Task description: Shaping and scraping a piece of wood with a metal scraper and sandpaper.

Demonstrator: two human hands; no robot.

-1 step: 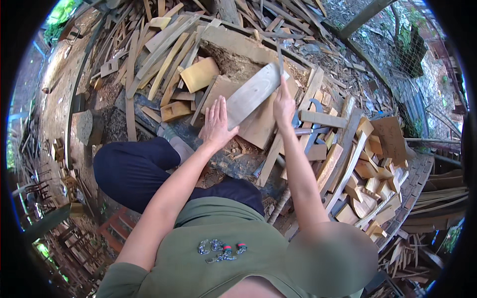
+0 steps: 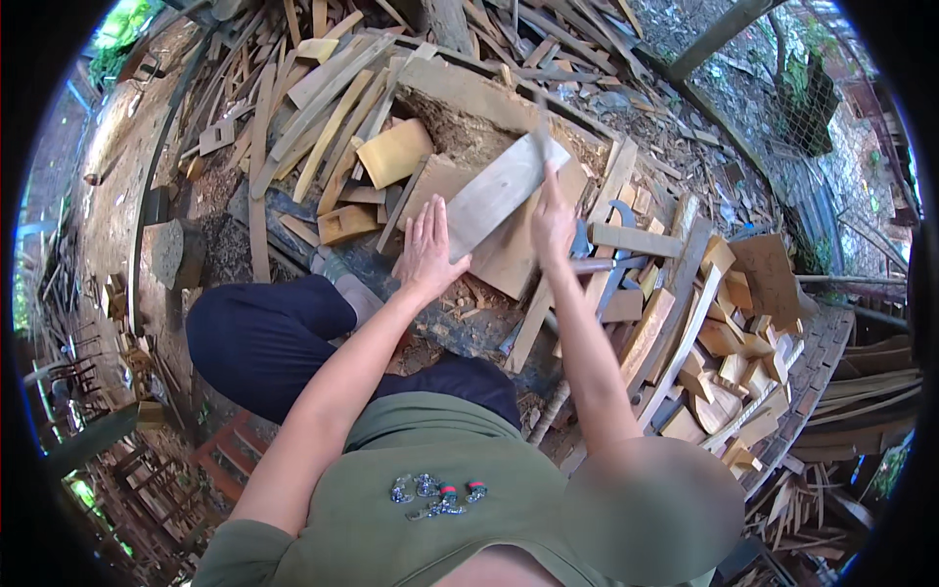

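Wooden board [image 2: 501,191] under flat left hand [image 2: 427,241], blurred blade [image 2: 540,125] clenched in right hand [image 2: 554,223]: mid-chop, I judge; next needs bracing.

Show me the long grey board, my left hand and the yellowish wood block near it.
Grey board [image 2: 499,198]: head view, middle of its broad face.
Left hand [image 2: 427,247]: head view, back of the hand.
Yellowish wood block [image 2: 394,153]: head view, its broad face.
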